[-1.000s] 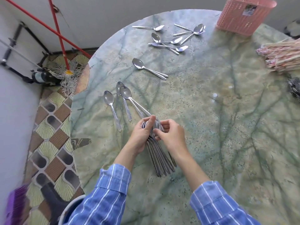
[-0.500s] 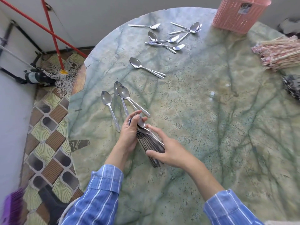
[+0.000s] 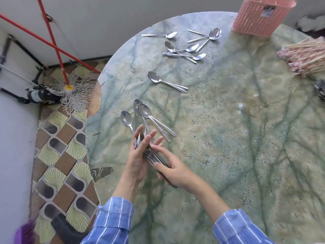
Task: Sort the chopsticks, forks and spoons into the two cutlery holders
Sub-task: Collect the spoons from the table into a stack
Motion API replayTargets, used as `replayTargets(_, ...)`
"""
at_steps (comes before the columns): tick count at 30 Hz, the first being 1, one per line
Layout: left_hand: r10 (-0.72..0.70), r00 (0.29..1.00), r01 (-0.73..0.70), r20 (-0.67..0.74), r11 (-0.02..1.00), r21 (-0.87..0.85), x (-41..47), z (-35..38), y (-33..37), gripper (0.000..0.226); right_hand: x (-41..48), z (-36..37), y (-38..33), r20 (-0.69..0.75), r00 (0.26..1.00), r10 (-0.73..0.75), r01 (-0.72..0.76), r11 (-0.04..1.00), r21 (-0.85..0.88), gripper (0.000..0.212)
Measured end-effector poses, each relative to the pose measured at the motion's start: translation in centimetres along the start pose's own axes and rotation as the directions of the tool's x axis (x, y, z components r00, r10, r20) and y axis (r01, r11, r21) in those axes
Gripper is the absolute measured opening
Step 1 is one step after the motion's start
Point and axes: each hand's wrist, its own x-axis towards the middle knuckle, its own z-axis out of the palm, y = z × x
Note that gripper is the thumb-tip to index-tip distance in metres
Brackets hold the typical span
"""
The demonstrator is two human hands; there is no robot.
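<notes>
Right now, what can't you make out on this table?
Head view:
1. stack of cutlery: left hand and right hand cover it; count unclear.
2. pink holder: top cut off by the upper edge, contents unseen.
3. dark object: cropped by the right edge, unidentifiable.

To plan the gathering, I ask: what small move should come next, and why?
Probably the left hand should pick up the nearest loose spoon, lying just beyond its straight fingers, and add it to the spoon stack that the right hand grips.
</notes>
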Motion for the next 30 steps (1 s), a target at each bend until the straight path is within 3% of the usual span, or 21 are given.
replayTargets(3, 0.007, 0.995, -0.009, -0.098, 1.0, -0.015, 0.0, -0.3, 0.9, 0.078, 1.5, 2.0, -0.7, -0.055, 0.998, -0.037, 0.033, 0.997, -0.064, 0.053)
replayTargets(7, 0.046, 0.988, -0.052, -0.146, 0.998, -0.038, 1.1, -1.2, 3.3, 0.052, 3.1, 3.2, -1.6, -0.064, 0.992, -0.111, 0.075, 0.907, -0.413, 0.054)
replayTargets(9, 0.076, 0.982, -0.076, -0.175, 0.997, 0.008, 2.1, -1.8, 4.6, 0.043, 4.0, 3.4, -2.2, -0.043, 0.987, -0.154, 0.111, 0.853, -0.51, 0.051)
replayTargets(11, 0.123, 0.971, -0.11, -0.206, 0.991, 0.072, 3.2, -2.5, 5.6, 0.039, 5.4, 3.5, -3.0, -0.059, 0.975, -0.216, 0.161, 0.858, -0.487, 0.039)
replayTargets(13, 0.161, 0.962, -0.135, -0.219, 0.982, 0.129, 4.2, -3.1, 6.6, 0.04, 7.4, 2.9, -3.6, -0.2, 0.938, -0.285, 0.172, 0.879, -0.444, 0.028)
replayTargets(16, 0.173, 0.949, -0.12, -0.265, 0.971, 0.205, 5.6, -4.0, 8.4, 0.037, 11.0, 0.8, -3.7, -0.448, 0.831, -0.331, 0.021, 0.823, -0.568, 0.023)
replayTargets(18, 0.171, 0.94, -0.089, -0.294, 0.958, 0.271, 6.6, -4.4, 9.4, 0.034, 12.9, -0.1, -3.5, -0.514, 0.8, -0.309, -0.124, 0.754, -0.645, 0.031)
replayTargets(20, 0.193, 0.931, -0.075, -0.31, 0.932, 0.354, 7.6, -4.7, 10.1, 0.031, 14.4, -0.3, -3.4, -0.529, 0.796, -0.294, -0.217, 0.677, -0.703, 0.037)
replayTargets(23, 0.251, 0.916, -0.081, -0.312, 0.879, 0.471, 8.8, -4.8, 10.7, 0.03, 15.6, 0.0, -3.4, -0.553, 0.762, -0.337, -0.261, 0.621, -0.739, 0.026)
replayTargets(27, 0.322, 0.893, -0.078, -0.313, 0.799, 0.597, 10.3, -4.8, 10.8, 0.027, 16.2, 0.1, -3.8, -0.573, 0.76, -0.307, -0.272, 0.65, -0.71, 0.018)
replayTargets(30, 0.336, 0.887, -0.042, -0.318, 0.744, 0.667, 11.2, -4.9, 10.7, 0.021, 16.5, -0.3, -4.2, -0.551, 0.804, -0.221, -0.304, 0.643, -0.703, 0.019)
